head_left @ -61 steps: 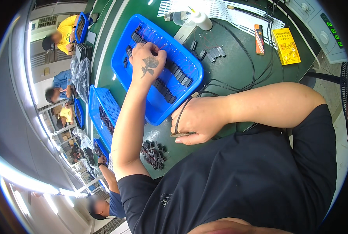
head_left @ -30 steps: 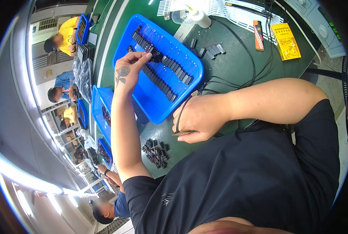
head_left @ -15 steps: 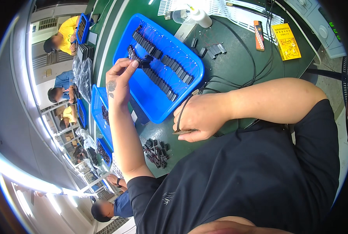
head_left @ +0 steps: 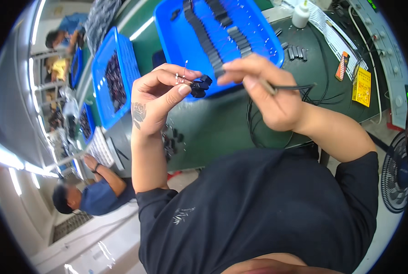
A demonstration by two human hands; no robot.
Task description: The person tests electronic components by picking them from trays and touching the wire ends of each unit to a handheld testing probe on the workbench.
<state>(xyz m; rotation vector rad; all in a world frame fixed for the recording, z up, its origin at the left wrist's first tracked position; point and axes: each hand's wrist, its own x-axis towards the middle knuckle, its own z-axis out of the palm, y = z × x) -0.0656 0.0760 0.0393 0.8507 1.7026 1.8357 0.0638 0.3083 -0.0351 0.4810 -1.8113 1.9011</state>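
Right hand (head_left: pixel 279 104) raised, gripping corded tool (head_left: pixel 269 86) — left hand (head_left: pixel 151 97) opposite, pinching black parts (head_left: pixel 200 87)

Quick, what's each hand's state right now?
Left hand: closed, pinching small black parts with wires.
Right hand: holding a cabled tool, fingers blurred and loosely extended.

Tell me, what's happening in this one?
The left hand pinches a bunch of small black parts with thin wires, held up by the near end of a blue tray, where more black parts lie in rows. The right hand, blurred and close by, holds a thin piece on a dark cord. Loose parts lie on the green table, partly hidden by the left forearm.
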